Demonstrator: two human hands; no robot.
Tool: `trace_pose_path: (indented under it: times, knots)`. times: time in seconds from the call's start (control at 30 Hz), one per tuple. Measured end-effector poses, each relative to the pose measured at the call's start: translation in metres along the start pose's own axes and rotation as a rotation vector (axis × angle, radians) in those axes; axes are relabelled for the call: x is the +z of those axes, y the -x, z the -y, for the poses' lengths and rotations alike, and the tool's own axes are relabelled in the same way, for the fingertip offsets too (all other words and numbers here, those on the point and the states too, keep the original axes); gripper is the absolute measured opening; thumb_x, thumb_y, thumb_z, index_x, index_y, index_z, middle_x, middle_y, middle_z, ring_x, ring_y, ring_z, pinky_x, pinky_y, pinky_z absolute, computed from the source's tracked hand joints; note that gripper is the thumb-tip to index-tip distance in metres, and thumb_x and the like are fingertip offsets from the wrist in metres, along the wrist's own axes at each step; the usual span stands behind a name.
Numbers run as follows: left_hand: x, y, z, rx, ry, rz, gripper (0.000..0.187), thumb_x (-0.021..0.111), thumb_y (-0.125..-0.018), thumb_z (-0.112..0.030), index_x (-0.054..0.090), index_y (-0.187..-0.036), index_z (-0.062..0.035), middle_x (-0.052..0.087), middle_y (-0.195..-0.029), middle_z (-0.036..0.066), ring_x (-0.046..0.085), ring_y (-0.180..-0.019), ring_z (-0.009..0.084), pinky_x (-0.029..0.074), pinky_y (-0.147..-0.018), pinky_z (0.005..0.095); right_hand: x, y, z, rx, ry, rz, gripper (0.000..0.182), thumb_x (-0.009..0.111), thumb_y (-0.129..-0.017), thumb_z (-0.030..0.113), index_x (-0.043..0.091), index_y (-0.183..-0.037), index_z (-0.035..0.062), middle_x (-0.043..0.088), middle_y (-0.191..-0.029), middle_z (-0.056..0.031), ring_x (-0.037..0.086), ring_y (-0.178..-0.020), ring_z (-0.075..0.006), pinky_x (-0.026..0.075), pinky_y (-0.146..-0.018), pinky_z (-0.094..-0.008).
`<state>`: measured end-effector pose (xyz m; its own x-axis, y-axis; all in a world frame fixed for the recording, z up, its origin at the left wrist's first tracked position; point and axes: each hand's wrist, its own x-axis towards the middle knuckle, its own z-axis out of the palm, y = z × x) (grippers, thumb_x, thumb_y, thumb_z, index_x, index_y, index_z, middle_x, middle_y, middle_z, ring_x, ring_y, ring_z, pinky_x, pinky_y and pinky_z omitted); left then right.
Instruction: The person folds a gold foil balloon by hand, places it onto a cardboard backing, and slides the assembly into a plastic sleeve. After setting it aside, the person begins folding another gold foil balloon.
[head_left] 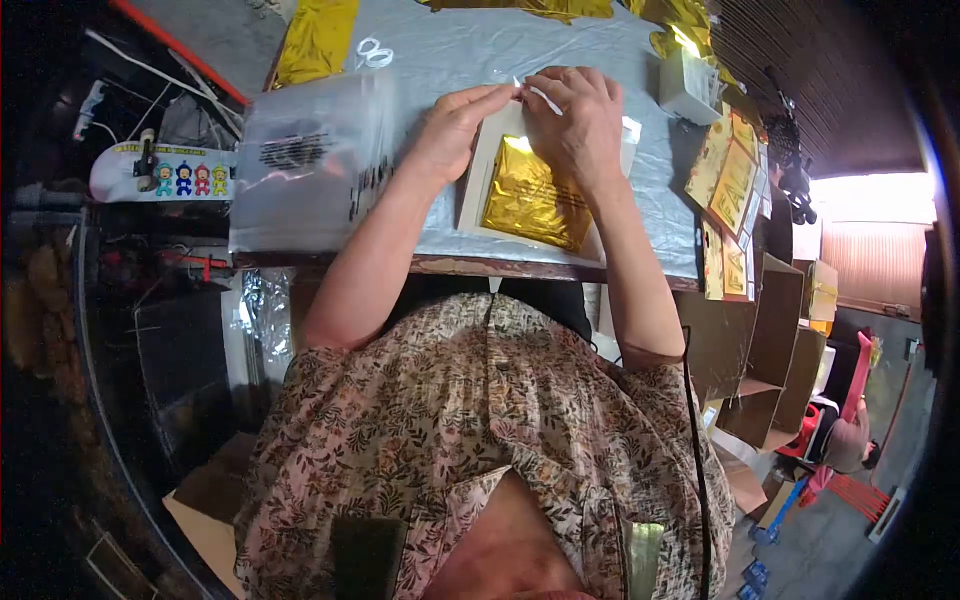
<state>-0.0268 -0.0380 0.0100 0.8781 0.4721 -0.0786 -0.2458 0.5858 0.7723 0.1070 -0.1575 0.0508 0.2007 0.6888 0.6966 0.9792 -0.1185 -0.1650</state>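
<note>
A clear plastic bag (480, 190) lies on the table in front of me, with a folded gold foil sheet (530, 195) and a pale flat card inside it. At the bag's far end, my left hand (450, 135) has its thumb and fingers pinched on the edge. Beside it, fingertips almost meeting, my right hand (585, 125) is closed at the same edge and reaches over the bag's right side. Something small and white shows by the right fingers; I cannot make out what it is.
A stack of clear plastic bags (310, 150) with black print lies to the left, below white rings (374, 54). Gold foil (318, 40) lies along the far side. A white box (690, 88) and yellow printed cards (728, 190) stand right. Cardboard boxes (765, 340) are beyond the right edge.
</note>
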Motion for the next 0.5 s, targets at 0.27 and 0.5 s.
trace_pose_path:
  times: [0.27,0.5]
  knots:
    - [-0.0034,0.0008,0.0024,0.061,-0.107,0.064,0.033,0.064,-0.103,-0.022,0.067,-0.123,0.0047,0.071,-0.110,0.007,0.067,-0.094,0.0103,0.055,-0.082,0.0254,-0.0041,-0.0097,-0.0069,-0.276,0.149,0.029,0.010,0.078,-0.075,0.013,0.072,-0.082,0.0106,0.072,-0.090,0.0004,0.065,-0.091,-0.0212,0.045,-0.090,-0.0404]
    - [-0.0019,0.0016,0.0042,0.084,-0.172,0.086,0.034,0.062,-0.104,-0.021,0.067,-0.124,0.0057,0.072,-0.111,0.009,0.068,-0.097,0.0114,0.055,-0.084,0.0258,-0.0014,-0.0097,-0.0045,-0.219,0.200,0.008,0.017,0.077,-0.072,0.012,0.066,-0.084,0.0086,0.069,-0.085,-0.0036,0.065,-0.090,-0.0224,0.044,-0.091,-0.0420]
